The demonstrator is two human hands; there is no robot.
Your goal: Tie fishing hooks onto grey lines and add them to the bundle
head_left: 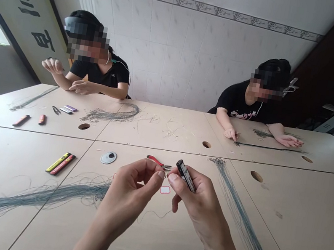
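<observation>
My right hand [202,199] is wrapped round a black-and-white lighter [188,177], its thumb and a fingertip pinched together. My left hand [133,190] has its thumb and forefinger closed on something tiny, too small to name. The fingertips of both hands nearly meet above the table. A thin pale thread [154,213] curls below them. Just beyond the fingers lie red-handled pliers [156,160], partly hidden by my left hand. Under the hands is a small white label with a red border [165,190].
Bundles of blue-grey strands lie to the left [33,194] and right [248,215]. Yellow and red packs [60,163], a round silver disc [108,157] and a table hole [256,176] are nearby. Two people [102,71] [251,100] work across the table.
</observation>
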